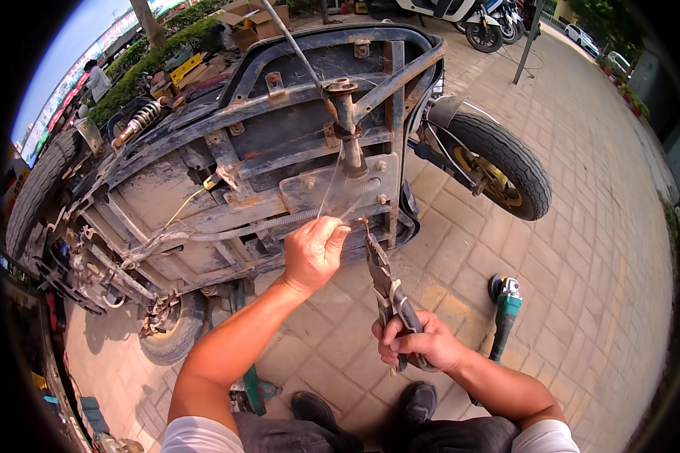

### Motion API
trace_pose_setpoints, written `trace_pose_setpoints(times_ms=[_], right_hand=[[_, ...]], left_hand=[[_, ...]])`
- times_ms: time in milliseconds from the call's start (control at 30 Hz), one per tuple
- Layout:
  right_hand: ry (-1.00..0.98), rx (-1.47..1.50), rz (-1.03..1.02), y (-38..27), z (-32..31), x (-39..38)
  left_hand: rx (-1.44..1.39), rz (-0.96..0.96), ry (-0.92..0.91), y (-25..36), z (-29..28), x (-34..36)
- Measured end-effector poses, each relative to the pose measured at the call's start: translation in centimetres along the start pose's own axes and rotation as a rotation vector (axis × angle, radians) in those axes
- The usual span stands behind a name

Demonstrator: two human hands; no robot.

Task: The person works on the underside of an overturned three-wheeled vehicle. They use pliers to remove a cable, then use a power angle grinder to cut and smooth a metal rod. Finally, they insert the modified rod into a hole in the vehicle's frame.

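Observation:
My right hand [419,342] is wrapped round the handles of a dark, worn welding electrode holder [384,275], its jaws pointing up and away from me. A small coppery end shows at the jaw tip. Close beside that tip my left hand [313,253] is closed, fingers pinched on what looks like a thin rod, mostly hidden by the hand. Beyond both hands, the rusty underside frame [279,198] of a vehicle lying on its side faces me. Its rusty steering tube [349,143] stands above the jaws, with a smoky haze near its lower end.
A green angle grinder [508,302] lies on the paving to my right. The detached-looking front wheel [495,162] rests beyond the frame's right end. A small tyre [175,332] sits below the frame at left. A metal pole [295,45] slants down to the steering tube. Parked scooters [483,26] stand behind.

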State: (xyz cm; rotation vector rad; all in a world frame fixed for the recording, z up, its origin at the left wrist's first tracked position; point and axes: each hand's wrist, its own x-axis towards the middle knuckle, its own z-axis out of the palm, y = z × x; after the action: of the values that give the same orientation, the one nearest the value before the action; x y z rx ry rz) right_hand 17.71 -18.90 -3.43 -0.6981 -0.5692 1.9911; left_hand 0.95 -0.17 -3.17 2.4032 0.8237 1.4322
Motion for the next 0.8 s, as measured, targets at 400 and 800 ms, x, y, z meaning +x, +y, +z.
trace_pose_setpoints(times_ms=[400,800], right_hand=[[0.254,-0.578,-0.215,1.3,-0.2,0.4],[0.031,-0.788,-0.264,1.3,-2.6,-0.7]], left_hand=[[0.02,0.027,-0.027,0.2,0.4,0.2],[-0.313,0.106,-0.207,-0.3,-1.2,-1.0]])
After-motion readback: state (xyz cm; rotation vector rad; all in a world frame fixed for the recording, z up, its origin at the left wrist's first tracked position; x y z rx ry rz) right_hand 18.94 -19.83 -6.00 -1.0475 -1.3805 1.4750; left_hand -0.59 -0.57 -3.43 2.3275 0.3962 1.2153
